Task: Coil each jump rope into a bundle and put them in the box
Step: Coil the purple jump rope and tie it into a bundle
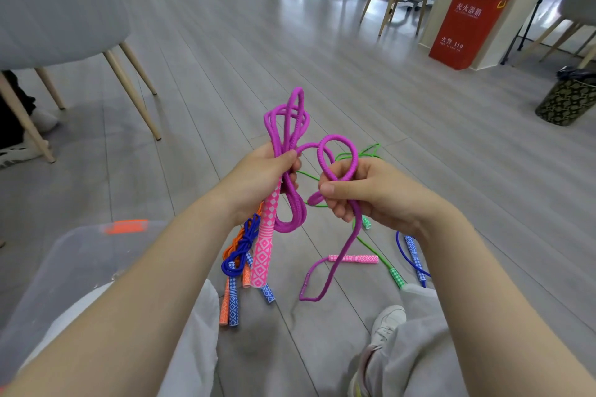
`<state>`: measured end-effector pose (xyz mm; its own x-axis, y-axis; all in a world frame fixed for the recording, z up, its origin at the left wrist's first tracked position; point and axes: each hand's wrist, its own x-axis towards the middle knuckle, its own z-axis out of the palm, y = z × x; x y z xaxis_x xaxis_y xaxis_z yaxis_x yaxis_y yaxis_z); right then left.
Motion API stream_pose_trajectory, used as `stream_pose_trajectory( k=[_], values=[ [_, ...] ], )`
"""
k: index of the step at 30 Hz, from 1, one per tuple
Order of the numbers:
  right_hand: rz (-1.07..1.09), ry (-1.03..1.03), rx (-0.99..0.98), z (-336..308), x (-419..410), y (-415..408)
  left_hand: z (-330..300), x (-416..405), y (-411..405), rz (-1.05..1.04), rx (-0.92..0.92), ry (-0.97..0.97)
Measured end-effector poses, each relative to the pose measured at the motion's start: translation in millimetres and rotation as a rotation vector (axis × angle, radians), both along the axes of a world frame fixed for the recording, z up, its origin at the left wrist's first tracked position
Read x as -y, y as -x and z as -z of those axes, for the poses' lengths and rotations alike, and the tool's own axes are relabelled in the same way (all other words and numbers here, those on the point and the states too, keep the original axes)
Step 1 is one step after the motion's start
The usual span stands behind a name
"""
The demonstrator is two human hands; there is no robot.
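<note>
My left hand (264,177) grips folded loops of a purple jump rope (287,126) together with its pink patterned handle (266,245), which hangs down. My right hand (364,190) pinches a loop of the same rope near its crossing. The rope's tail drops from that hand to the floor, ending at the other pink handle (353,258). A clear plastic box (80,255) with an orange latch stands at the lower left, partly behind my left forearm.
On the floor lie a coiled blue rope (240,255) and an orange rope (231,243) with their handles, a loose green rope (380,255) and another blue rope (416,259). Chair legs stand at the left, a red cabinet (467,22) and a dark bin (567,100) at the right.
</note>
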<state>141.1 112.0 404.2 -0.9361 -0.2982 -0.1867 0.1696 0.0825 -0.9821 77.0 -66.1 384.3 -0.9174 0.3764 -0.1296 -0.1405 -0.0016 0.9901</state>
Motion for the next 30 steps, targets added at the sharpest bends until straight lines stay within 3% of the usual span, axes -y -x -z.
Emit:
stream_pose_trajectory(
  k=[10,17,20,25,30],
  values=[
    [0.3,0.11,-0.19,1,-1,6,6,1,0,0.012,-0.071,0.149],
    [0.359,-0.064,-0.083,9,-12,7,-1,-1,7,-0.209,0.097,-0.232],
    [0.245,-0.106,0.027,4,-35,2,-5,16,22,-0.342,0.053,-0.252],
    [0.045,0.118,0.109,-13,-69,-14,-10,43,39,-0.488,0.026,-0.299],
    [0.072,-0.229,0.141,-2,-91,-25,-11,59,48,-0.587,0.026,-0.298]
  ],
)
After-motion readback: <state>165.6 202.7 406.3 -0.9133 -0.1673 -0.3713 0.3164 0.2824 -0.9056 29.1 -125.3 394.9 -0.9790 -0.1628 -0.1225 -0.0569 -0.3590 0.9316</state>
